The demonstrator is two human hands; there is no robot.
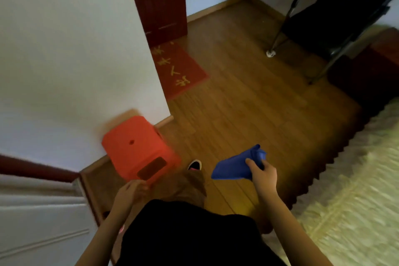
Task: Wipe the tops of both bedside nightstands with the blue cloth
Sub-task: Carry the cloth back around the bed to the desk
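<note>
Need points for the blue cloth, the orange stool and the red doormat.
blue cloth [232,167]: head view, middle of the folded cloth, left of the right hand [262,172] holding it.
orange stool [133,142]: head view, seat top, near its hole.
red doormat [178,70]: head view, centre, among the yellow characters.

White walls [64,50] met a wooden floor [248,104]; an orange stool [136,147] stood beside a red doormat [179,69].

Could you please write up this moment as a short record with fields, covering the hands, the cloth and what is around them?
right hand: holds the blue cloth above the wooden floor
left hand: loosely curled, holds nothing visible
orange plastic stool: beside the white wall
red doormat: at the dark red door
bed: on the right
nightstands: none clearly in view
</note>
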